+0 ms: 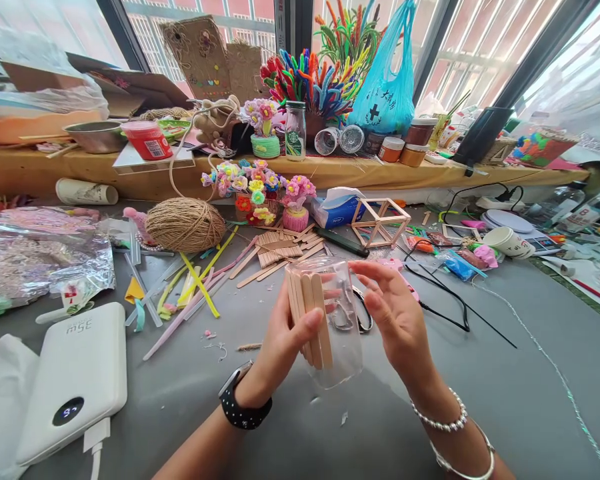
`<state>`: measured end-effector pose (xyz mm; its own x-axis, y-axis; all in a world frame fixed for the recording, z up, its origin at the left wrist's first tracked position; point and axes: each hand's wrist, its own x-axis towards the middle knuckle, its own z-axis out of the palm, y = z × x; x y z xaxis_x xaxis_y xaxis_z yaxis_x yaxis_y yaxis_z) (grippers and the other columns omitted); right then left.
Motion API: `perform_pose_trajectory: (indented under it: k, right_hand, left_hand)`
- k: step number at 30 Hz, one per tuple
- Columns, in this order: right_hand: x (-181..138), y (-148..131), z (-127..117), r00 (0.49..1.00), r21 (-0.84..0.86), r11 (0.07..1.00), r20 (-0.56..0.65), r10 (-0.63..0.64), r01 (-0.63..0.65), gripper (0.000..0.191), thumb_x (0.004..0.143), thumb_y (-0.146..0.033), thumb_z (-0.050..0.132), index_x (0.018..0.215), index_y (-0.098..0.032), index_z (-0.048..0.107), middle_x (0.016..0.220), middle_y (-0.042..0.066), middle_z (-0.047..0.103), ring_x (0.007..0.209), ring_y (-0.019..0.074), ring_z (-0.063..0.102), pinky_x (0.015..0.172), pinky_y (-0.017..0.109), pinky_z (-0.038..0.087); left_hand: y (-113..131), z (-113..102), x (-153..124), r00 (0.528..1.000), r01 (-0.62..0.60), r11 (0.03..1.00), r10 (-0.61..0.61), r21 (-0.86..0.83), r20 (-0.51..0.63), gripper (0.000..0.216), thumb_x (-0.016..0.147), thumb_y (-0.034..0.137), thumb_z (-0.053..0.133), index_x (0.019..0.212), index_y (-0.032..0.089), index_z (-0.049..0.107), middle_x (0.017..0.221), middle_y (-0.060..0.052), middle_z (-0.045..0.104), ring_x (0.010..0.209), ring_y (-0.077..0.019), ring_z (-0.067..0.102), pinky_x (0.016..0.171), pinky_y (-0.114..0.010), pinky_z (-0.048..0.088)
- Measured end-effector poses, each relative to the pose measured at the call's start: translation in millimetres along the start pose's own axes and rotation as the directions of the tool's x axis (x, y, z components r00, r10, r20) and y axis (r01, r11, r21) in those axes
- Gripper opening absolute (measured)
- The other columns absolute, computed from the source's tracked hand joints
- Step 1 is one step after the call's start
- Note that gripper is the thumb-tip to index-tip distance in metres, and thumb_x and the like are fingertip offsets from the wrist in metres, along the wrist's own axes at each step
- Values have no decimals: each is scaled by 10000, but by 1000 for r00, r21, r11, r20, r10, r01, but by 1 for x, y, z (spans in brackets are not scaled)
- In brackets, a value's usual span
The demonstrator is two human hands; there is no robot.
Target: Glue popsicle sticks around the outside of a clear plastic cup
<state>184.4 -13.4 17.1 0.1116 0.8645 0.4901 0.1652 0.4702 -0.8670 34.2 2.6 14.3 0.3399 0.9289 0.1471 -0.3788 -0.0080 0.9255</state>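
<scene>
My left hand (281,332) holds sticks (317,290) against the cup (346,365), probably light and slick, best gripped left, my right hand (397,321) wide beside it.

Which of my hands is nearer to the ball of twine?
Left. Your left hand is to the right of the ball of twine and closer to you; your right hand is farther right, past the clear container.

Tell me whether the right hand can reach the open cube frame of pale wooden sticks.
Probably yes: the right hand is open beside the clear cylindrical container, and the cube frame stands beyond its fingers, with nothing tall seen between; a pink object lies low nearby.
</scene>
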Motion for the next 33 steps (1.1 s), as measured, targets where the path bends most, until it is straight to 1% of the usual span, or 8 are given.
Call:
perform_pose_trajectory:
  k: [3, 5, 9, 14, 20, 26, 29, 33]
  right_hand:
    - [2, 1, -2, 987, -4, 1000, -163, 2, -3, 136, 835, -302, 513, 907, -213, 587, 1006, 53, 590, 1002, 183, 530, 882, 373, 441]
    - [4, 3, -5, 968, -11, 1000, -251, -5, 3, 109, 827, -290, 529, 803, -201, 587, 943, 47, 596, 951, 179, 540, 826, 348, 448]
    - [6, 10, -12, 932, -28, 1000, -362, -6, -4, 177, 825, -331, 529, 718, -193, 559, 765, 13, 569, 798, 153, 538, 748, 318, 419]
    - [9, 10, -18, 895, -20, 998, -444, 39, -54, 287, 829, -400, 509, 640, -184, 502, 628, -29, 470, 617, 98, 428, 599, 245, 341]
    - [10, 8, -18, 905, -69, 997, -426, -2, -30, 372, 851, -396, 474, 552, -182, 410, 567, -41, 383, 554, 88, 355, 543, 242, 288]
    - [7, 10, -19, 928, -50, 998, -373, 18, -39, 417, 827, -400, 515, 513, -185, 347, 521, -55, 303, 512, 85, 307, 538, 247, 302]
    - [7, 11, -20, 938, -77, 997, -347, -3, -25, 358, 807, -371, 556, 532, -178, 434, 543, -41, 391, 546, 89, 365, 550, 242, 313]
    - [8, 13, -19, 947, -72, 996, -320, 22, -48, 185, 766, -329, 617, 660, -187, 562, 648, -21, 515, 624, 100, 453, 591, 232, 355]
  left_hand:
    - [-2, -2, 4, 998, 67, 996, -66, -67, 5, 473, 739, 467, 582, 1122, 214, 469, 1203, -96, 542, 1043, -286, 559, 870, -422, 458]
    - [-4, -5, 6, 996, 89, 991, -89, -100, 3, 451, 755, 460, 565, 1123, 215, 472, 1192, -92, 549, 1038, -285, 564, 875, -433, 454]
    - [-5, -9, 9, 994, 100, 985, -105, -139, -33, 439, 769, 456, 545, 1120, 202, 478, 1175, -94, 559, 1027, -283, 572, 871, -428, 457]
    - [0, -13, 13, 988, 79, 986, -96, -146, -119, 495, 755, 488, 541, 1133, 178, 468, 1155, -111, 570, 1003, -279, 581, 851, -417, 471]
    - [3, -24, 20, 945, -10, 998, -9, -57, -328, 472, 751, 460, 567, 1125, 186, 479, 1169, -98, 556, 1026, -255, 567, 870, -403, 464]
    - [4, -32, 27, 879, -40, 982, -54, -186, -475, 427, 743, 470, 571, 1061, 187, 532, 1080, -77, 609, 976, -225, 601, 849, -386, 489]
    - [7, -34, 29, 830, -95, 973, -40, -211, -556, 397, 743, 465, 573, 1039, 202, 543, 1039, -64, 630, 1006, -232, 592, 856, -389, 491]
    - [8, -37, 31, 782, -156, 964, -13, -216, -623, 380, 745, 467, 570, 1053, 248, 533, 1065, -42, 623, 1080, -234, 554, 869, -386, 487]
